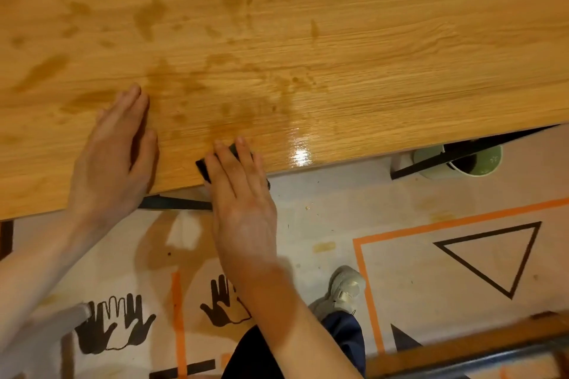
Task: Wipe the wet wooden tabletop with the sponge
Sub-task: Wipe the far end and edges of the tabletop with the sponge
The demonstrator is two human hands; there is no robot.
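Head view, looking down on a wooden worktop [338, 49] whose near edge runs diagonally across the frame. The sponge [205, 170], dark and mostly hidden, lies on the worktop at that near edge, partly overhanging it. The right hand [243, 194] presses flat on top of the sponge with fingers extended and close together; only a dark corner of the sponge shows to the left of the fingers and a sliver between the fingertips. The hand is spread rather than curled, covering the sponge more than gripping it. To the left of the sponge, near but apart from it, the left hand [118, 157] lies palm-down and flat on the worktop, fingers straight and together, holding nothing.

Beyond the sponge, across the worktop's middle and far-left area, darker wet blotches and streaks [147, 14] mark the wood. Just right of the sponge, along the near edge, a glossy wet patch [300, 151] reflects light.

Below the worktop edge, the floor covering [400, 224] carries printed black hand outlines, an orange-bordered panel and a black triangle [492, 252]. Well to the right of the sponge, under the worktop edge, stands a green cup [489, 163] behind a dark frame bar. Nearer the viewer than the sponge, a grey shoe [346, 286] rests on the floor.
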